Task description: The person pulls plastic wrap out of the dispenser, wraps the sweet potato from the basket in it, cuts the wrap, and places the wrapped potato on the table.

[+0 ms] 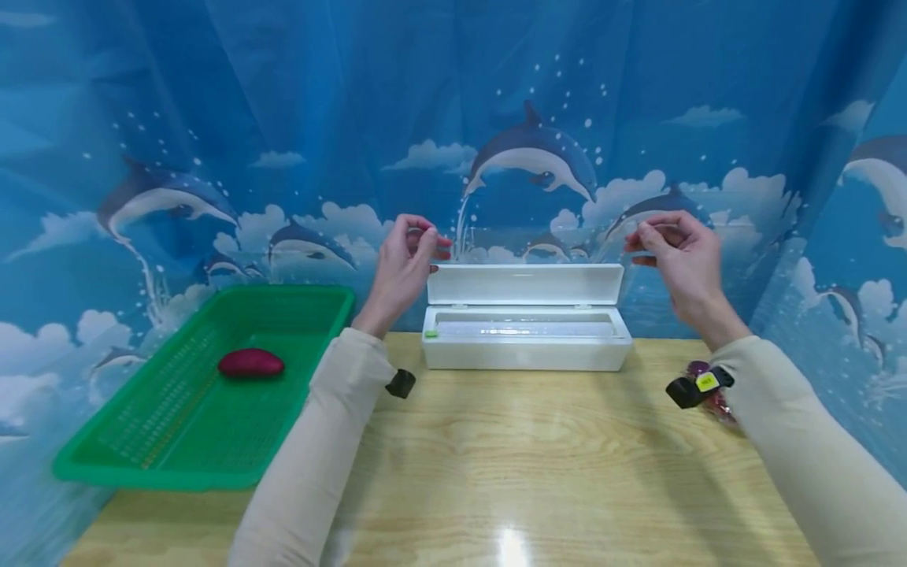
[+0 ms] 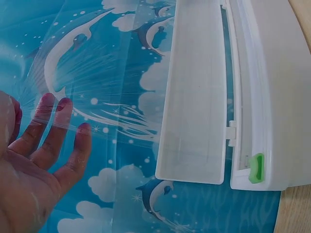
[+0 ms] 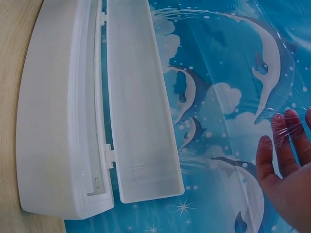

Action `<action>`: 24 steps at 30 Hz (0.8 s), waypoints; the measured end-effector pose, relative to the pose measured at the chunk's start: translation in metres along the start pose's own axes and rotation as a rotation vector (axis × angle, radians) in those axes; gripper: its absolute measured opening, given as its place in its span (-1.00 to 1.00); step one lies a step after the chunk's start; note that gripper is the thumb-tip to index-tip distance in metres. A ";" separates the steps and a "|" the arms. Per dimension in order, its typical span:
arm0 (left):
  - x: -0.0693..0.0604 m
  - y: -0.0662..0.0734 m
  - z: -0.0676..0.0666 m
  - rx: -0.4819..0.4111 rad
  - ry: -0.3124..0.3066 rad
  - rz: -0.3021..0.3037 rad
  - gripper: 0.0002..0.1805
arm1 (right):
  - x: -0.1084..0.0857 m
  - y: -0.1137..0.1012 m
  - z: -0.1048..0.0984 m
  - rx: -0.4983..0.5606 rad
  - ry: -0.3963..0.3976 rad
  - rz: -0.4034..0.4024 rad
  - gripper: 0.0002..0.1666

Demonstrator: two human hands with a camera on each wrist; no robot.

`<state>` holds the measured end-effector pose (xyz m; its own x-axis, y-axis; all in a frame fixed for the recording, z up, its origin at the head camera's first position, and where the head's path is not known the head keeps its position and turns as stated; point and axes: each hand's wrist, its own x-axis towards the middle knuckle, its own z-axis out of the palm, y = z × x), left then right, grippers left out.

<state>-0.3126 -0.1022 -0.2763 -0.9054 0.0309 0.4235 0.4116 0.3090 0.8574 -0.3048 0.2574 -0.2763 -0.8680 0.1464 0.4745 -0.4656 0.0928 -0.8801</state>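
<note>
A sheet of clear cling film (image 2: 121,68) stretches between my two raised hands, hard to see against the blue backdrop. My left hand (image 1: 405,264) pinches one side of it between thumb and index finger, the other fingers loosely bent behind. On the other side my right hand (image 1: 683,256) pinches it the same way. Below and between them stands a white cling film dispenser (image 1: 527,356), its lid (image 1: 524,285) tipped up and back. A green slider (image 2: 256,168) sits at the dispenser's left end. Inside lies a pale roll (image 1: 524,327), partly hidden by the front wall.
At left, a green plastic basket (image 1: 152,477) holds a purple sweet potato (image 1: 251,363). A clear bag with reddish-purple contents (image 1: 721,408) lies partly behind the right wrist. A dolphin-print curtain (image 1: 397,94) hangs close behind the wooden table (image 1: 538,449).
</note>
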 end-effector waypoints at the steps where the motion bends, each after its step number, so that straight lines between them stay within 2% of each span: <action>1: 0.000 0.001 0.000 0.001 0.001 0.001 -0.66 | 0.000 -0.001 0.000 0.003 0.000 -0.003 -0.77; 9: 0.001 0.006 -0.003 0.012 0.005 0.002 -0.69 | 0.001 -0.008 0.000 -0.052 0.017 0.014 -0.75; 24: 0.002 0.018 -0.006 0.004 0.016 0.059 -0.70 | 0.004 -0.022 -0.004 0.000 0.019 -0.005 -0.77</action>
<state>-0.3063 -0.1024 -0.2583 -0.8779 0.0338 0.4776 0.4634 0.3108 0.8298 -0.2972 0.2601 -0.2555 -0.8623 0.1643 0.4791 -0.4699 0.0933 -0.8778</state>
